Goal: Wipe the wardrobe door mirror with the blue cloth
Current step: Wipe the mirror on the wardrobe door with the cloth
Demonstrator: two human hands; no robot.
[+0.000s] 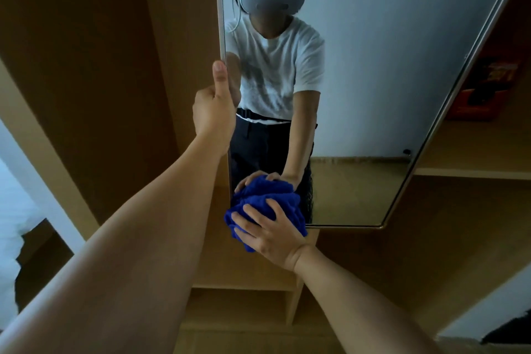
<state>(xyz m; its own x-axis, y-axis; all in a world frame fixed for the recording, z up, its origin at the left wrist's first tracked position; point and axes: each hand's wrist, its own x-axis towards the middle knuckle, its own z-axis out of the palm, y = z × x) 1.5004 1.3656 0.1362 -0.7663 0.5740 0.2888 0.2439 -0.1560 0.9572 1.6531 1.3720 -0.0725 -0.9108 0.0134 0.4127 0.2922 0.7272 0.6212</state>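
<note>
at the wardrobe, i watch the right hand [271, 234] press the bunched blue cloth [265, 204] against the lower left corner of the wardrobe door mirror [373, 72], fingers [253, 214] spread and curled into the folds, gripping the wad from behind. the cloth sits under those fingertips and spills just past them toward the bottom frame of the glass. the left hand [214, 109] clamps the door's left edge, thumb [220, 77] laid up along the frame, the other fingers wrapped out of sight behind the door.

what worries me from here: the cloth is balled, not flat, so only a small patch meets the glass, and a stroke could leave streaks or missed bands; faint smears already show higher up, beside the thumb. the wad hangs loose below the fingers, and a fast sweep could let it slip out or drag off the bottom edge onto the wooden shelf [247, 286] beneath. pushing hard this low on a hinged door could swing it, and if the left hand's hold slackens the door may move away under the pressure. that thumb also rests right at the glass edge, so it could leave a fresh print on the mirror. most of the pane lies above and to the right of the fingers, well apart from the cloth, and i judge it a long reach.
</note>
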